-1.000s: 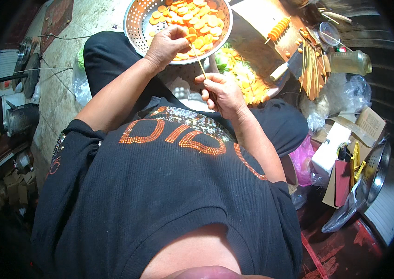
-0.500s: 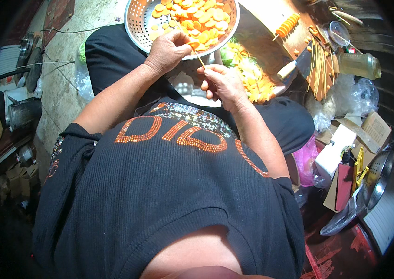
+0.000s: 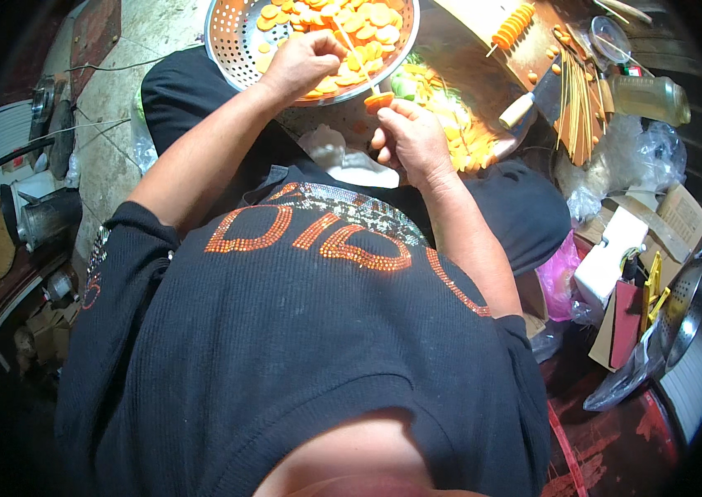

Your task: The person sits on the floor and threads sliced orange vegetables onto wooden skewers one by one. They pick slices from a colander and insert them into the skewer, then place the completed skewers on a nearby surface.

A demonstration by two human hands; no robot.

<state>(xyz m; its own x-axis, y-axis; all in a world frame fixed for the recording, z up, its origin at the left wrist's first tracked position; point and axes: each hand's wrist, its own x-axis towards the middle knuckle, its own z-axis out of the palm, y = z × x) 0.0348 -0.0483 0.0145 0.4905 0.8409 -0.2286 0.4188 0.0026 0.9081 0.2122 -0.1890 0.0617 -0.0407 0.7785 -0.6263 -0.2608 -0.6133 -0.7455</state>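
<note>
My left hand (image 3: 305, 68) is closed, pinching a thin wooden skewer (image 3: 359, 60) over the near rim of a metal colander (image 3: 232, 56). The skewer slants down toward my right hand (image 3: 414, 141), whose thumb and fingers grip a round carrot slice (image 3: 379, 102) at its lower end. The slice touches the skewer; whether it is pierced is hard to tell. Many carrot slices (image 3: 380, 15) lie in the colander, beyond my hands. On the wooden board (image 3: 471, 10) at the far right rests a skewer threaded with carrot slices (image 3: 513, 29).
A bundle of skewers (image 3: 576, 108) and a knife (image 3: 517, 110) with a pale handle lie right of the board. Carrot peelings (image 3: 459, 132) are heaped beyond my right hand. A glass jar (image 3: 653, 99), plastic bags (image 3: 657, 157) and cardboard (image 3: 678, 219) crowd the right side.
An orange carrot slice now shows in my right hand at the skewer's lower end, where only the skewer showed before. My right hand has shifted slightly right; the whole view moved a little.
</note>
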